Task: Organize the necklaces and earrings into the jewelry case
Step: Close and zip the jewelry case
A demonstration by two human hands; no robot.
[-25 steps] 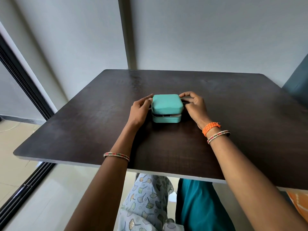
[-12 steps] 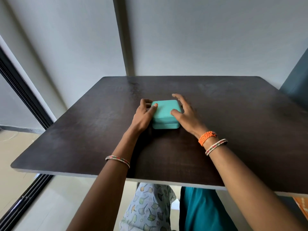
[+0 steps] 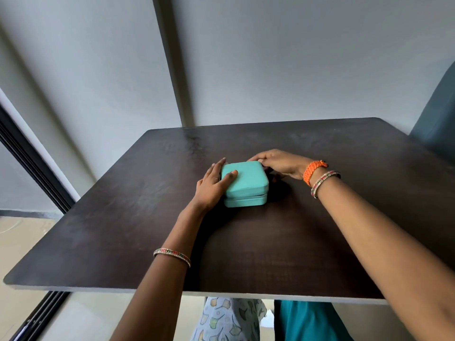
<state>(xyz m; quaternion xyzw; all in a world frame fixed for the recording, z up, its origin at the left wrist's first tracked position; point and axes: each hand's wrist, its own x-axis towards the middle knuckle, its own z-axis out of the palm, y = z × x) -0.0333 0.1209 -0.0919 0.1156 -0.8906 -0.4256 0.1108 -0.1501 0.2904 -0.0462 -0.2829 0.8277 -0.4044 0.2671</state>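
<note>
A small teal jewelry case (image 3: 248, 185) with rounded corners lies closed on the dark wooden table (image 3: 270, 242). My left hand (image 3: 213, 187) rests against its left side, thumb on the lid and fingers along the far left edge. My right hand (image 3: 280, 163) reaches around the far right corner of the case, with its fingertips pinched at the back edge; what they pinch is hidden. No necklaces or earrings are visible.
The table's near edge (image 3: 197, 290) runs just above my lap. A grey wall stands behind the table, a dark sliding-door frame (image 3: 32, 163) to the left, and a dark teal chair back (image 3: 440, 119) at the far right.
The lid, slightly ajar a second ago, is now down. My right hand has left the top of the lid and gone round to the case's far right corner. My left hand stayed on the left side.
</note>
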